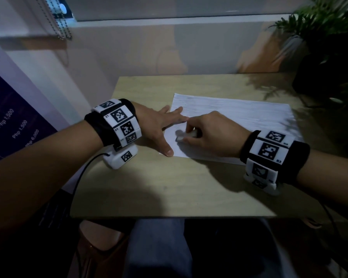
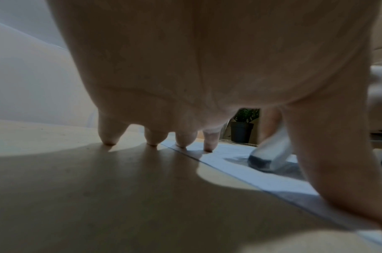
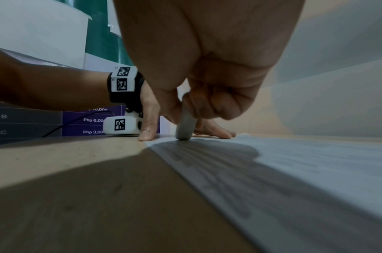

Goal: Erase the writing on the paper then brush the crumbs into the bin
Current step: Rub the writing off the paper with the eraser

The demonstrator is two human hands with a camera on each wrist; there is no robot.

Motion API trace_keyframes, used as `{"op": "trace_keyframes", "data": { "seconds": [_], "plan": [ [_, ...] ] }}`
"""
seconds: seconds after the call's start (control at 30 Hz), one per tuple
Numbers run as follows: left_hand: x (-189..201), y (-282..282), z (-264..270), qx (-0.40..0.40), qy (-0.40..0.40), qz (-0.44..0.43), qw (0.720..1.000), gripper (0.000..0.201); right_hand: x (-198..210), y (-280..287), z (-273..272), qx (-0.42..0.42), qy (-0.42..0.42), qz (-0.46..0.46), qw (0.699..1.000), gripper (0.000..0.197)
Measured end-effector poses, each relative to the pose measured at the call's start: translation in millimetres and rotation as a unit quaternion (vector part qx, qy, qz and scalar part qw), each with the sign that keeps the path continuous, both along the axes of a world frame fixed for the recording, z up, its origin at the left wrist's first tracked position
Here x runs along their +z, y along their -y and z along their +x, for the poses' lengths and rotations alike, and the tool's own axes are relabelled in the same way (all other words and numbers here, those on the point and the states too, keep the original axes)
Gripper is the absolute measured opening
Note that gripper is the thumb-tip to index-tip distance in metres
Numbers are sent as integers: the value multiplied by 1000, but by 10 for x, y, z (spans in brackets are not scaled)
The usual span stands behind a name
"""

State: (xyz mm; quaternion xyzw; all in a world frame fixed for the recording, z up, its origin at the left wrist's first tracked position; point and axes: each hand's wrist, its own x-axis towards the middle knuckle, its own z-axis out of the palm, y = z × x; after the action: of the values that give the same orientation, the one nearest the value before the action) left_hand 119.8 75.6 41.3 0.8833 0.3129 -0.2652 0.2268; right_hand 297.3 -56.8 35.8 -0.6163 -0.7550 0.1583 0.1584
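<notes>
Your left hand lies flat with its fingers straight and spread, the thumb pressing the near left corner of the paper and the fingertips coming down at the sheet's left edge; from the left wrist view two of them land on the bare table and two on the sheet. Your right hand has its fingers curled round a white eraser, pinching it so that only the lower end shows. That end touches the paper near the left edge, between your two hands. In the left wrist view the eraser is blurred and its tip looks dark. The writing is hard to make out: from the head view the sheet reads almost blank, and in the right wrist view only faint grey lines show on the paper, partly under your hand's shadow. No crumbs can be told apart at this sharpness. A potted plant stands at the far right corner of the table, cut off by the frame's edge. On the left, a dark poster with prices is only partly legible.
</notes>
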Motion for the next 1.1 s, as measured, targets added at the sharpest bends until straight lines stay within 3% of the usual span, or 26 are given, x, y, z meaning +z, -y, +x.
{"op": "trace_keyframes", "data": {
  "seconds": [0.1, 0.2, 0.3, 0.37, 0.5, 0.63, 0.8, 0.93, 1.1],
  "plan": [
    [-16, -13, 1, -4, -6, 6, 1000, 128, 15, -10, -3, 17, 4, -29, 999, 26],
    [-20, -4, 2, -2, -6, 10, 1000, 125, 21, -60, 36, -19, 25, 18, 999, 27],
    [-14, -13, -1, -6, -2, 2, 1000, 122, 39, -11, -16, 40, 5, -18, 999, 17],
    [-16, -23, -1, -7, -4, 2, 1000, 122, 26, -37, -6, 31, 0, -40, 999, 23],
    [-21, -16, 6, -3, -5, 11, 1000, 122, -29, -161, 35, -40, 32, 17, 999, 34],
    [-28, -32, 8, -10, -1, -1, 1000, 118, -22, -77, -34, 32, 10, -14, 999, 29],
    [-15, -5, 20, -3, -11, 15, 1000, 122, -34, -137, 39, -42, 36, 26, 998, 34],
    [-23, -35, 13, -3, -14, 8, 1000, 128, -3, 7, 50, 31, 35, -36, 998, 32],
    [-10, -12, 23, 5, -21, 8, 1000, 126, -22, 3, 197, -25, 54, 23, 998, 38]
  ]
}}
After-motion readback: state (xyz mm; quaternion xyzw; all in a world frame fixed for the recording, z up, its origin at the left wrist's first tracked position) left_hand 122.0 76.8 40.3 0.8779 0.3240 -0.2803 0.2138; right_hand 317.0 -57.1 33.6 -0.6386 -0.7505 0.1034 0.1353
